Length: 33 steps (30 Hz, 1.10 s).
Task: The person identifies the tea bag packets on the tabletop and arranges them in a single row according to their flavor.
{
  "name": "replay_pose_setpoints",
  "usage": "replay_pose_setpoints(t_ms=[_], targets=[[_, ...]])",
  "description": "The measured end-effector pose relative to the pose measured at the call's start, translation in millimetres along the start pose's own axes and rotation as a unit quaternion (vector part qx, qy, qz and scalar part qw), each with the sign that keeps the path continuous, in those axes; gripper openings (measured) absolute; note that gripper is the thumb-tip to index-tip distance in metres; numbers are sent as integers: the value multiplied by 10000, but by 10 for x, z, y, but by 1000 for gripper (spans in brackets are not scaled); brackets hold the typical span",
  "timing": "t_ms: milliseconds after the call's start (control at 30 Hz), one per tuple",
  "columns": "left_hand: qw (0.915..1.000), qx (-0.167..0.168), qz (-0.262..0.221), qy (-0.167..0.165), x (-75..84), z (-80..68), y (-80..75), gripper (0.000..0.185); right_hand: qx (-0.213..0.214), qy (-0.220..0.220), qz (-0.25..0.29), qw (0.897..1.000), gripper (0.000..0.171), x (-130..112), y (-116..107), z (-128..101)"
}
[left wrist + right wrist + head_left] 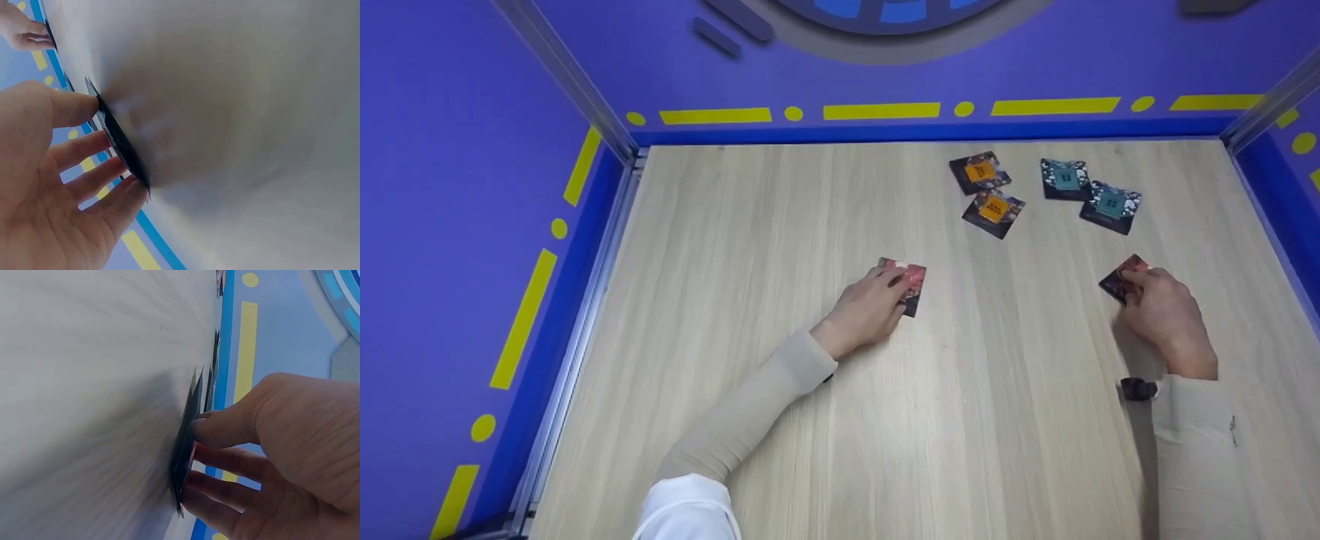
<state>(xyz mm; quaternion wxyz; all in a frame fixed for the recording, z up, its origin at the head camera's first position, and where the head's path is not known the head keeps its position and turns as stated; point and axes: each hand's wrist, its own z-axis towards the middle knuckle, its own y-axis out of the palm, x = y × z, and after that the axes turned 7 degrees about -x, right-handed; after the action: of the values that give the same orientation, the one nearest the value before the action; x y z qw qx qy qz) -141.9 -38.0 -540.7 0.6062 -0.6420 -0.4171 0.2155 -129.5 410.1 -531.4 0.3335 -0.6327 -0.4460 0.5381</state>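
Left red card [910, 283]: small square, dark border with a red centre — lies near the middle of the frame on the pale wood bench, partly covered by fingers; in the left wrist view its near edge is lifted off the wood.
Right red card [1121, 279]: same kind, dark with red — right of centre in the frame, tilted, one corner pointing to the upper right; in the right wrist view pinched edge-on against the bench.

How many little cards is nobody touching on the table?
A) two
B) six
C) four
C: two orange cards and two teal cards lie untouched at the far side of the table, while each hand has its own red card.
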Motion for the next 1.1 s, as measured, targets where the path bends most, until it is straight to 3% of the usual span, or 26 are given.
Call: replay_pose_setpoints(t_ms=[400,667,967,1100], targets=[[9987,263,-264,-338,-383,-426,43,50,235,-226,-124,9994,41,22,-1,11],[9958,453,-424,-680,-669,-709,11,50,92,-128,-128,9998,43,12,6,11],[9890,919,-767,-872,-921,-874,22,44,66,-5,-140,9999,45,7,-15,-4],[9867,965,-771,-1060,-1016,-962,29,45,74,-35,-126,9999,44,6,-14,3]])
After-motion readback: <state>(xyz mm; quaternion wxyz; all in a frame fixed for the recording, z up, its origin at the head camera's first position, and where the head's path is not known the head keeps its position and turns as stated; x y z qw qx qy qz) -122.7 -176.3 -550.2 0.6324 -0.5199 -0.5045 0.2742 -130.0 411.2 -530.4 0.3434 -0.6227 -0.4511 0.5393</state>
